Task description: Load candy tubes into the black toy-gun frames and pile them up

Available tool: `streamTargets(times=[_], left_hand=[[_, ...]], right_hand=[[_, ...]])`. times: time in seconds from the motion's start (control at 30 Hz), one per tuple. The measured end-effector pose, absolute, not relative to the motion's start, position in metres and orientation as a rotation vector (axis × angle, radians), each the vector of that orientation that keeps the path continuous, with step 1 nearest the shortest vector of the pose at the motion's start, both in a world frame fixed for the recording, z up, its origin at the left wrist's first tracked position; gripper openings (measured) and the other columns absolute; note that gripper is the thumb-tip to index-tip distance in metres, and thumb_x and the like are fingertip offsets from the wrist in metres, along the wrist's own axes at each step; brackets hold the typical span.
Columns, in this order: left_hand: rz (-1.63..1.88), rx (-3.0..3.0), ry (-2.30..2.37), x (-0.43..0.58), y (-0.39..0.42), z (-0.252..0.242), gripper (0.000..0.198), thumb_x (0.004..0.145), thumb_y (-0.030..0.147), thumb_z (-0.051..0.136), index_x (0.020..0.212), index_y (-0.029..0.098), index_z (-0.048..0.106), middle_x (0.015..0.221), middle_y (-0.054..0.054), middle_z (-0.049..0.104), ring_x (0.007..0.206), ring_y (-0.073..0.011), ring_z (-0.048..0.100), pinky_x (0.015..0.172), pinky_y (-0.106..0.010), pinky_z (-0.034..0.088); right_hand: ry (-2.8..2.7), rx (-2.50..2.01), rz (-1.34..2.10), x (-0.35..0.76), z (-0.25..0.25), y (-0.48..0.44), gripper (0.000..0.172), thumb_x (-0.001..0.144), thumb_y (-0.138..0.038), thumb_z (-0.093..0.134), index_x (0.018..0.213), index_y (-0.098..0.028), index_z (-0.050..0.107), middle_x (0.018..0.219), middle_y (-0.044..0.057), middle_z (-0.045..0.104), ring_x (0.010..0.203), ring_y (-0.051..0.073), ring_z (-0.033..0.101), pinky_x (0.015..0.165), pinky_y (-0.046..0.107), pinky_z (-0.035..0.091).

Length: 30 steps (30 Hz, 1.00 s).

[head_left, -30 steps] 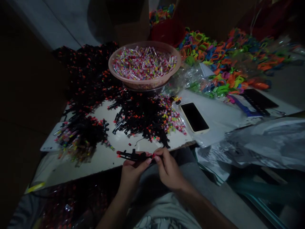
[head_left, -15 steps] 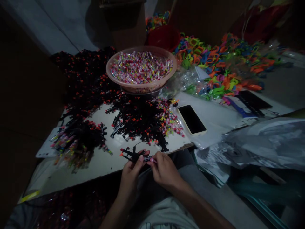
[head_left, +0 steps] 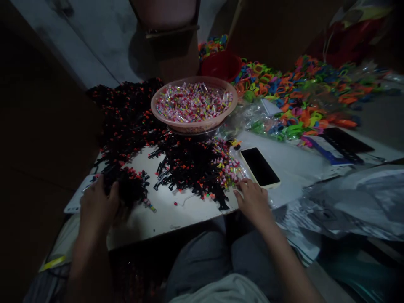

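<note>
My left hand (head_left: 98, 204) is over the left pile of black toy guns (head_left: 131, 187), thumb and fingers apart. It partly hides the pile, and the dark guns behind its fingers are hard to make out. My right hand (head_left: 254, 200) is at the table's front edge, fingers slightly bent and thumb apart, touching or just beside the small candy-filled tubes (head_left: 232, 168). Nothing shows in its grasp. Left of those tubes lies the middle heap of black toy guns (head_left: 192, 164) with orange tips. One gun with a colourful tube (head_left: 150, 205) juts from the left pile.
A pink basket (head_left: 162, 120) full of candy tubes stands behind the heap. A phone (head_left: 260, 167) lies right of my right hand. Farther back are a red bowl (head_left: 221, 66) and colourful plastic pieces (head_left: 284, 92). A small red-ended piece (head_left: 176, 203) lies near the front edge.
My hands have parted. The left one has gone left to the pile, and the toy gun both held is no longer in front of me. My right hand has moved right to the tubes.
</note>
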State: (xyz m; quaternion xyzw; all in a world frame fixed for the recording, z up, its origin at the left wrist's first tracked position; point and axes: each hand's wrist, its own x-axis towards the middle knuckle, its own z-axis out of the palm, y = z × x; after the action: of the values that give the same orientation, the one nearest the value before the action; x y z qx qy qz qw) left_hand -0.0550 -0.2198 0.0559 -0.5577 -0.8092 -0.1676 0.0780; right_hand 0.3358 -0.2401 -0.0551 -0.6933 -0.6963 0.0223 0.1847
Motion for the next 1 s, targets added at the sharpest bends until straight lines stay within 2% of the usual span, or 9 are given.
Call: streamTargets(times=[0.1, 0.23, 0.33, 0.47, 0.63, 0.7, 0.83, 0.93, 1.0], left_hand=[[-0.401, -1.673, -2.33, -0.041, -0.214, 0.036, 0.054, 0.086, 0.044, 0.044, 0.129, 0.011, 0.051, 0.126, -0.019, 0.053, 0.115, -0.0376, 0.048, 0.095, -0.053, 0.038], [-0.584, -2.194, -2.106, 0.003, -0.202, -0.01, 0.047, 0.085, 0.042, 0.05, 0.124, 0.017, 0.056, 0.123, -0.015, 0.057, 0.116, -0.0301, 0.05, 0.098, -0.043, 0.039], [-0.743, -2.317, -2.134, 0.029, -0.189, -0.036, 0.044, 0.084, 0.038, 0.052, 0.123, 0.017, 0.057, 0.119, -0.015, 0.06, 0.112, -0.0296, 0.052, 0.096, -0.045, 0.04], [-1.249, -2.276, -2.391, 0.036, -0.183, -0.047, 0.04, 0.074, 0.032, 0.063, 0.112, 0.019, 0.063, 0.092, -0.008, 0.065, 0.091, -0.0252, 0.058, 0.09, -0.043, 0.043], [-1.545, -2.226, -2.592, 0.03, -0.207, -0.033, 0.029, 0.071, 0.042, 0.065, 0.084, 0.016, 0.065, 0.083, -0.006, 0.066, 0.077, -0.0195, 0.062, 0.072, -0.032, 0.05], [-1.839, -2.16, -2.746, 0.035, -0.224, -0.024, 0.036, 0.068, 0.045, 0.068, 0.089, 0.016, 0.063, 0.085, -0.006, 0.068, 0.074, -0.0179, 0.063, 0.068, -0.03, 0.051], [-2.836, -1.481, -3.057, 0.059, -0.258, -0.012, 0.049, 0.054, 0.033, 0.083, 0.094, 0.016, 0.061, 0.092, -0.006, 0.07, 0.076, -0.0152, 0.066, 0.073, -0.028, 0.053], [-3.046, -1.208, -3.099, 0.082, -0.278, -0.01, 0.051, 0.052, 0.027, 0.086, 0.093, 0.016, 0.058, 0.086, -0.004, 0.071, 0.077, -0.0156, 0.068, 0.074, -0.027, 0.053], [-3.108, -1.182, -3.056, 0.093, -0.287, -0.008, 0.052, 0.052, 0.025, 0.086, 0.094, 0.017, 0.056, 0.083, -0.003, 0.071, 0.078, -0.0165, 0.068, 0.074, -0.027, 0.054]], right_hand=[[-1.97, -1.743, 0.234, 0.338, -0.063, -0.242, 0.022, 0.083, -0.009, 0.046, 0.1, -0.015, 0.059, 0.103, 0.011, 0.058, 0.097, 0.025, 0.055, 0.085, 0.039, 0.044], [-1.962, -1.544, 0.356, 0.346, -0.07, -0.241, 0.039, 0.073, 0.003, 0.039, 0.101, -0.015, 0.058, 0.102, 0.01, 0.057, 0.097, 0.021, 0.056, 0.087, 0.033, 0.045], [-1.962, -1.631, 0.245, 0.351, -0.071, -0.241, 0.033, 0.077, 0.0, 0.042, 0.099, -0.016, 0.061, 0.099, 0.011, 0.059, 0.095, 0.023, 0.056, 0.085, 0.036, 0.045], [-2.067, -1.718, 0.152, 0.352, -0.069, -0.241, 0.021, 0.084, -0.009, 0.049, 0.096, -0.018, 0.064, 0.098, 0.01, 0.061, 0.091, 0.025, 0.055, 0.083, 0.037, 0.042], [-2.064, -1.66, 0.1, 0.348, -0.068, -0.245, 0.011, 0.086, -0.02, 0.054, 0.093, -0.019, 0.062, 0.103, 0.009, 0.063, 0.099, 0.027, 0.054, 0.086, 0.04, 0.038], [-2.02, -1.604, 0.121, 0.344, -0.067, -0.246, 0.01, 0.087, -0.02, 0.053, 0.094, -0.019, 0.06, 0.105, 0.01, 0.063, 0.102, 0.027, 0.054, 0.087, 0.041, 0.037], [-1.91, -1.478, 0.261, 0.326, -0.057, -0.254, 0.01, 0.088, -0.021, 0.048, 0.094, -0.019, 0.056, 0.093, 0.009, 0.064, 0.091, 0.025, 0.057, 0.083, 0.041, 0.04], [-1.721, -1.303, 0.516, 0.3, -0.039, -0.27, 0.016, 0.091, -0.024, 0.044, 0.105, -0.02, 0.052, 0.095, 0.008, 0.061, 0.087, 0.021, 0.057, 0.076, 0.034, 0.044], [-1.689, -1.159, 0.743, 0.28, -0.029, -0.282, 0.02, 0.092, -0.022, 0.043, 0.111, -0.022, 0.049, 0.1, 0.007, 0.059, 0.09, 0.019, 0.057, 0.078, 0.032, 0.046]])
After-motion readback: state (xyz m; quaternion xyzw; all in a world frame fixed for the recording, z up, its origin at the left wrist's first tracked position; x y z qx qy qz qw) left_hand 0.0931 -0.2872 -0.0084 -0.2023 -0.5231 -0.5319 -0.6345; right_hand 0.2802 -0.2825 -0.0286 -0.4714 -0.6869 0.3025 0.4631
